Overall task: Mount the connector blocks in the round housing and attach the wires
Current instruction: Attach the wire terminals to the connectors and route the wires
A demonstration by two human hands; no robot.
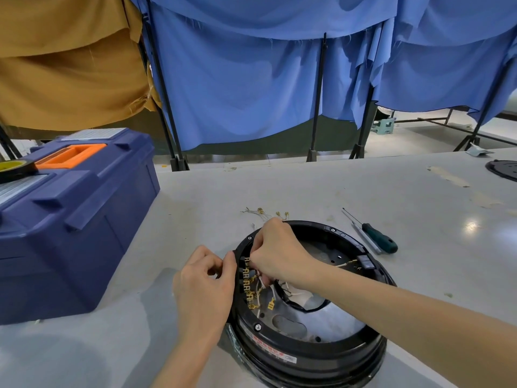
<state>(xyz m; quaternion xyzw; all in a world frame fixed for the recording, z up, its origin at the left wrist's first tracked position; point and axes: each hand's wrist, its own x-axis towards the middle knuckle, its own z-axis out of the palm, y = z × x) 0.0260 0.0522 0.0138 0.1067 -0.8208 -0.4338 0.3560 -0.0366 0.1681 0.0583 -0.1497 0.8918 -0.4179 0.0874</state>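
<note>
Fingers: right hand (279, 253) pinched wires (264, 281) at brass-tabbed block (247, 278) | left hand (205, 284) curled on black round housing (307, 348), grasp unclear | red label (268, 350) unreadable

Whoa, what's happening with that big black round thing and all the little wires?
A person is wiring up a black round housing on a grey table. The left hand holds the housing's left rim, beside a row of connector blocks mounted inside. The right hand reaches in at the top of that row, apparently pinching one of the white wires. More loose wires and a green-handled screwdriver lie behind the housing.
</note>
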